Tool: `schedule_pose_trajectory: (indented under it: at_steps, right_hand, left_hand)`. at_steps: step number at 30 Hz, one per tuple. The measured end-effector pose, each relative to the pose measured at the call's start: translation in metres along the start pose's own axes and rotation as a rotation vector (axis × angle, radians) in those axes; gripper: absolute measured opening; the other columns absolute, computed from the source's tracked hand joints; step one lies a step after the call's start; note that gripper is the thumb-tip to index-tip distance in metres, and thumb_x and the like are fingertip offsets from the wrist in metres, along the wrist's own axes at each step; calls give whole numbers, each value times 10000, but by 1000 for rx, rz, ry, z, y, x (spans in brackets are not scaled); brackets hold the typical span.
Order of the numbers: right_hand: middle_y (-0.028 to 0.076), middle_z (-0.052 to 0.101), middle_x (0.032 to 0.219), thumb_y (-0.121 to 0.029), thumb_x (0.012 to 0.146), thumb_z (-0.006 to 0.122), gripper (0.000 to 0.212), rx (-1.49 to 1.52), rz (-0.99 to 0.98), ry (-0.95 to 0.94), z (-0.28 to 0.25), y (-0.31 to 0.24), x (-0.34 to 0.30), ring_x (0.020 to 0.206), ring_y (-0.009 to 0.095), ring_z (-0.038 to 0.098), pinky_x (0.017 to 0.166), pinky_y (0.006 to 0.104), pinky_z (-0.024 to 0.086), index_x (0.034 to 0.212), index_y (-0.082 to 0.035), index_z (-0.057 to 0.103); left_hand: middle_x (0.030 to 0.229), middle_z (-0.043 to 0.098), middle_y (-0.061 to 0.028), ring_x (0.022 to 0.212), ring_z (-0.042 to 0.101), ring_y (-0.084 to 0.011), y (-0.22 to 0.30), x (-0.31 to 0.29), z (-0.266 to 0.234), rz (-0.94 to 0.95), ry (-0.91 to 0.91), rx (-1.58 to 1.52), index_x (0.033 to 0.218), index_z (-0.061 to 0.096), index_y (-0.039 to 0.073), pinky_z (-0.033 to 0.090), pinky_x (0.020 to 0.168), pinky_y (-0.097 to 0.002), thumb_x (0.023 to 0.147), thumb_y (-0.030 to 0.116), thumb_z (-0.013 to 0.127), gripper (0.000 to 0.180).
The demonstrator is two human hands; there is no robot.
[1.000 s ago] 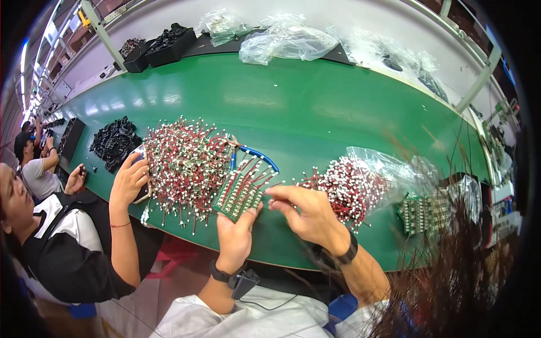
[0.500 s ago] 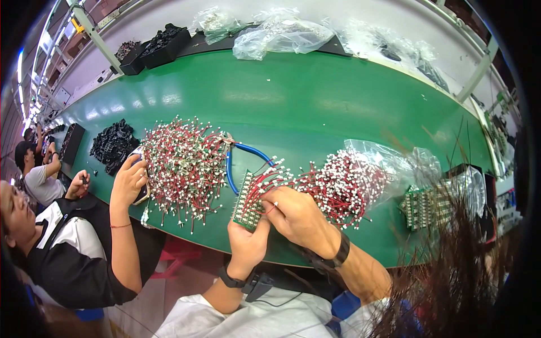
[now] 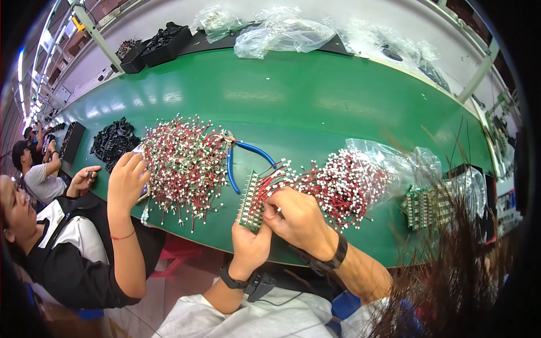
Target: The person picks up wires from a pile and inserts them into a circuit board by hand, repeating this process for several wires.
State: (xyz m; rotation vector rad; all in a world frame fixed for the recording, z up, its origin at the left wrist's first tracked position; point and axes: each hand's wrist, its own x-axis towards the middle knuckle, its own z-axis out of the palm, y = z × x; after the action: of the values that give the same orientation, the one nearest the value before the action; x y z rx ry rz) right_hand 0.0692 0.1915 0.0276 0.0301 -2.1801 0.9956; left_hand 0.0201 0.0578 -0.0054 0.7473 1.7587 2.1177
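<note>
My left hand [image 3: 249,245] is closed on the lower end of a green circuit board panel [image 3: 248,205], held upright and slightly tilted. White parts line the panel, and red wires with white connectors fan out from its right side. My right hand [image 3: 298,217] pinches at the panel's right edge, its fingertips closed on a thin red wire. Just right of that hand lies a pile of red wires with white connectors [image 3: 344,186]. Behind the panel rest blue-handled cutting pliers [image 3: 230,166], their jaws against a large heap of wired small boards [image 3: 183,169].
A co-worker's hand [image 3: 127,177] reaches to the heap's left side, near a pile of black parts [image 3: 114,143]. Clear plastic bags [image 3: 417,163] lie to the right, beside stacked board panels [image 3: 420,208]. Black bins [image 3: 163,45] and more bags [image 3: 282,36] line the back of the green table [image 3: 270,107].
My left hand and the panel have shifted slightly to the right. My right hand stays at the panel's edge. The co-worker's near hand has turned and moved a little.
</note>
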Motion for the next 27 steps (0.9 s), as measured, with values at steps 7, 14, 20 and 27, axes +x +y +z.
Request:
schedule_pose_trajectory:
  at_steps: [7,14,20,27]
  right_hand:
    - [97,630,773,-21,743,747,174,-236,-129,-87,-2,-5,0,643,279,642,540,373,516,868,-36,625]
    - [92,631,753,-17,734,730,192,65,55,-21,2,-2,-1,678,290,660,587,376,541,850,-42,580]
    - [109,635,749,-6,749,725,173,40,62,-7,2,-5,0,652,304,654,572,394,534,859,-29,595]
    - [138,611,719,-14,790,724,109,115,135,-36,0,-2,2,595,311,624,520,391,497,830,-6,623]
  left_hand:
    - [1032,702,-83,958,637,-129,-6,-2,-6,-28,-11,24,1220,602,-47,509,843,-280,896,-76,576,326]
    - [1132,689,-76,1047,635,-138,-3,-3,-4,-30,-10,-108,1237,611,-33,505,918,-298,969,-32,585,269]
    - [1143,695,-89,1059,640,-148,-4,-3,-7,-43,-14,-74,1250,609,-35,499,935,-303,974,-12,591,278]
    - [1133,695,-85,1052,635,-144,2,-1,-9,-100,-58,-36,1253,603,-39,499,922,-297,954,-33,577,300]
